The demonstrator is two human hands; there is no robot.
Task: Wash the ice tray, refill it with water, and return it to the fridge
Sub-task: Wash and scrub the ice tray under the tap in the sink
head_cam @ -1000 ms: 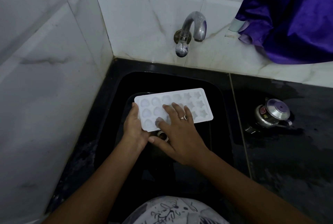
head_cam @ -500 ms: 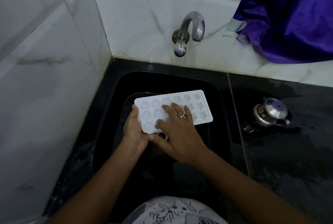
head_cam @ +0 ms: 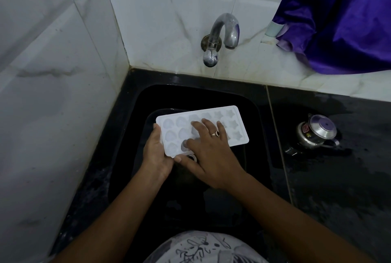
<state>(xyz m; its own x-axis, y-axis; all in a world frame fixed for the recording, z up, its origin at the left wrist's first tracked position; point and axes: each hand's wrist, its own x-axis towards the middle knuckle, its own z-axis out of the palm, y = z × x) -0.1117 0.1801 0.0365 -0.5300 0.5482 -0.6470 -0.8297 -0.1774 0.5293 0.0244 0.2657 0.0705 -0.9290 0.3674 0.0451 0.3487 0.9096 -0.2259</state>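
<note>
Both hands meet the ice tray [head_cam: 232,125] over the sink [head_cam: 260,114]: left hand [head_cam: 155,157] grips its near-left end, right hand [head_cam: 208,152] presses spread fingers [head_cam: 197,125] into its cups.

Both forearms are bare, with no sleeves visible. The right hand [head_cam: 211,157] carries one ring [head_cam: 215,133] with a dark oval face; the left hand [head_cam: 155,155] is unadorned. The garment [head_cam: 203,248] at the torso is light-coloured with dark line-drawn print.

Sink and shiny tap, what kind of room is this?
Probably a kitchen: a black sink under a metal tap, a small steel kettle on the wet counter, and hands rubbing an ice tray.
</note>
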